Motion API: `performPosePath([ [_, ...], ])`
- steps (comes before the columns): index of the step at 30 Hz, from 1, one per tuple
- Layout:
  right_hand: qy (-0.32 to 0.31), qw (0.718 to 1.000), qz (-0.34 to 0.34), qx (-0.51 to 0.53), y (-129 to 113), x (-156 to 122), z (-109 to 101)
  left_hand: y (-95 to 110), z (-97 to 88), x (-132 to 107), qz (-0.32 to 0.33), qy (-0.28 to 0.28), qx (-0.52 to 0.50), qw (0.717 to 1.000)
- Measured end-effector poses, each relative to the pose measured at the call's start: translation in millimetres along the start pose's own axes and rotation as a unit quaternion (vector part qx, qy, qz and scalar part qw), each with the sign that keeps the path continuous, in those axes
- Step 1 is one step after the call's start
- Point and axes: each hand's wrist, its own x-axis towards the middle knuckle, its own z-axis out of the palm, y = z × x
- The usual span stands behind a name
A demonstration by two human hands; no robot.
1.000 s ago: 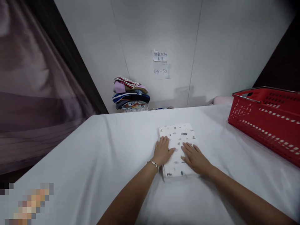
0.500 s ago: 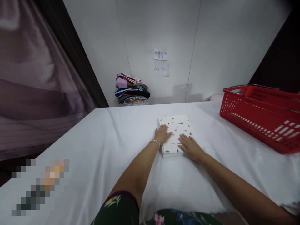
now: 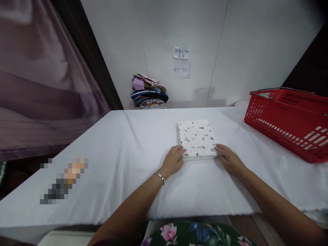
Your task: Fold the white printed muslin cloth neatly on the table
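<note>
Both hands, left hand (image 3: pixel 174 160) and right hand (image 3: pixel 229 159), fingers loosely apart, rest at near corners of folded cloth (image 3: pixel 196 138) on white worktop (image 3: pixel 128 160); fold appears finished, lifting needs grip under edges.

White panel wall (image 3: pixel 243 41), mauve curtain (image 3: pixel 38 85), white-covered table (image 3: pixel 115 164), paper notes (image 3: pixel 181 53)

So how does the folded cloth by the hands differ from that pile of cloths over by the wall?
The folded cloth is a single flat white piece with small dark prints; the pile is several pieces stacked high in mixed colours: purple, navy, red. The folded cloth lies on the white-covered table, with the left hand and right hand at its near corners; the pile sits beyond the table against the wall, untouched. Both are neatly folded fabric.
</note>
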Motion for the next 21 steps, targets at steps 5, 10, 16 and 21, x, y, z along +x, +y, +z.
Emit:
performPosePath([
  [5, -0.007, 0.999, -0.042, -0.024, 9.6, -2.1, 5.1, 6.7, 2.4, 3.4, 0.035, -0.024, 0.075, 0.996],
  [10, 0.000, 0.999, -0.038, -0.006, 19.4, -3.8, 9.2, 7.2, 4.9, -1.6, 0.035, -0.020, 0.089, 0.995],
  [16, -0.032, 0.988, 0.071, 0.132, 13.3, 3.0, -1.4, 8.8, 3.4, 0.4, -0.062, -0.007, -0.043, 0.997],
  [21, 0.008, 0.956, 0.214, 0.201, 6.6, 26.0, -11.7, 5.0, 4.3, 24.3, -0.244, 0.049, -0.078, 0.965],
])
